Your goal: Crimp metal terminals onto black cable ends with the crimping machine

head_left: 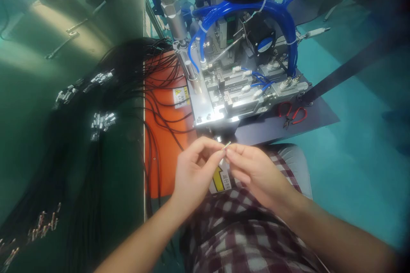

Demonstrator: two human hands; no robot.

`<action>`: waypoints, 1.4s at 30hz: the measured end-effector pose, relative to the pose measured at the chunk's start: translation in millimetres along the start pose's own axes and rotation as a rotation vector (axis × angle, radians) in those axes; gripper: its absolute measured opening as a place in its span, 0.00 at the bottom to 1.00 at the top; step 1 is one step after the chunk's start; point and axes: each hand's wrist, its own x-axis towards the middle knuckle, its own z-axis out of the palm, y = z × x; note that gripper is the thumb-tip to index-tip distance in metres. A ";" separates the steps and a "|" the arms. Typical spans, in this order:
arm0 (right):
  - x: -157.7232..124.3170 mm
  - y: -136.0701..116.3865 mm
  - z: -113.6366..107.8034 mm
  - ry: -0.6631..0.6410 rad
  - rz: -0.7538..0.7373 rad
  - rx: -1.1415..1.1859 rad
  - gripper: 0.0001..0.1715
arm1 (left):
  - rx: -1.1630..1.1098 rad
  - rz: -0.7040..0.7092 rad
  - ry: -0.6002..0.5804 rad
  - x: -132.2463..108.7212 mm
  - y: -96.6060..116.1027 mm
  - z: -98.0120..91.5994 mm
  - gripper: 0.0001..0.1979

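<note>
My left hand (197, 172) is closed in a pinch, thumb against fingertips, in front of the machine. Its fingertips meet those of my right hand (254, 168), which is pinched shut too. Between them a small, thin, shiny metal piece (227, 145) pokes up; my fingers cover its lower part, and I cannot tell whether a wire is joined to it. Just beneath my hands lies a white label with a yellow arrow (218, 179). A metal press-like machine (224, 98) with blue air tubes (221, 8) stands just beyond my fingertips.
Bundles of black cables (128, 62) spread over the green table (124, 170) at left, several tipped with shiny metal ends (103, 123). Some cables cross the orange plate (169, 153). Red-handled pliers (291, 116) lie right of the machine on a grey surface (317, 115).
</note>
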 end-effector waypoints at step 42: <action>-6.9 -38.7 -16.5 0.051 -1.005 -1.632 0.11 | 0.637 0.534 -0.033 -7.3 1.6 -18.0 0.08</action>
